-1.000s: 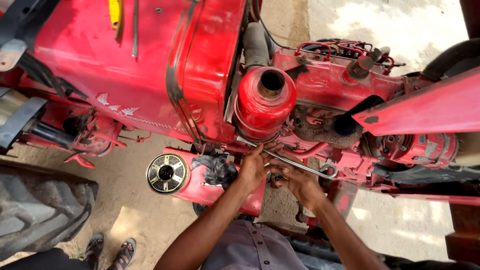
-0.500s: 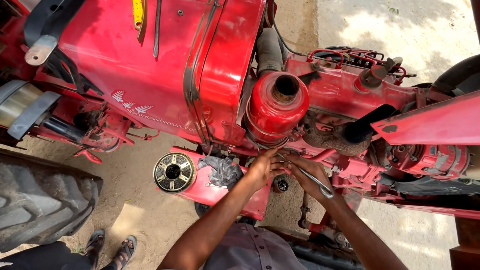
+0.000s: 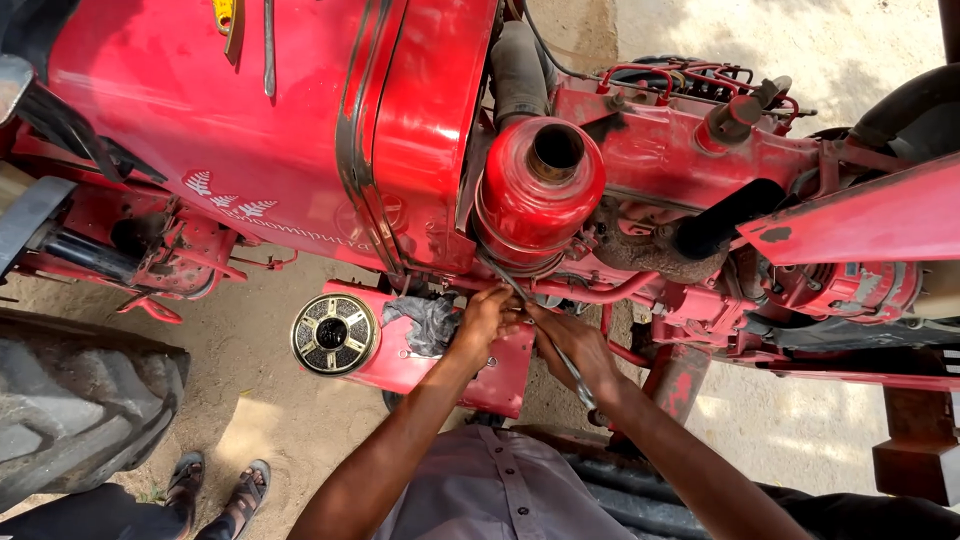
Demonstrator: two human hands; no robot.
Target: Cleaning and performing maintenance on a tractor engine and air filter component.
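Two bare hands meet just below the red cylindrical canister [image 3: 538, 195] that stands upright on the side of a red tractor [image 3: 300, 120], its round open top facing the camera. The left hand [image 3: 485, 318] is curled with its fingertips pressed together at the point where a thin metal rod or wrench [image 3: 545, 335] runs in under the base of the canister; whether it pinches the tool itself or a small fitting there cannot be told. The right hand [image 3: 580, 350] is closed around the lower stretch of that same slim tool, which crosses its palm at a slant and sticks out past the wrist near the forearm. Both hands touch or nearly touch each other above a red sheet-metal panel [image 3: 440, 365]. On that panel, just beside the left hand, lies a crumpled grey rag [image 3: 425, 322], and at the panel's left end sits a round filter element [image 3: 333, 334] with a brass-coloured rim and a dark centre. A curved red pipe [image 3: 590, 293] passes behind the hands. To the lower left is a big black tyre [image 3: 75, 410], and near it on the sandy ground [image 3: 250, 400] another person's sandalled feet [image 3: 215, 485] show.
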